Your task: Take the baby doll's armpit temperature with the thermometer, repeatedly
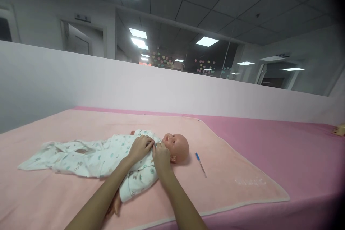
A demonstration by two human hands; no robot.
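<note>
A baby doll [180, 147] lies on its back, its bald head toward the right. It wears a white printed romper [107, 154] whose legs stretch flat to the left. My left hand [141, 146] rests on the doll's chest, fingers bent and pinched at the romper's front near the neck. Right beside it, my right hand [161, 155] is closed at the collar, just under the doll's chin. The fingertips of both hands almost meet there. Exactly what they pinch is covered by the fingers, but it is at the romper's neckline.
Beneath the doll spreads a peach blanket [229, 172] over a pink sheet [264, 143]. A thermometer-like stick with a blue cap [201, 164] lies right of the head. Behind the bed stands a low white partition [172, 91]. A wooden-coloured object [339, 129] sits at the far right edge.
</note>
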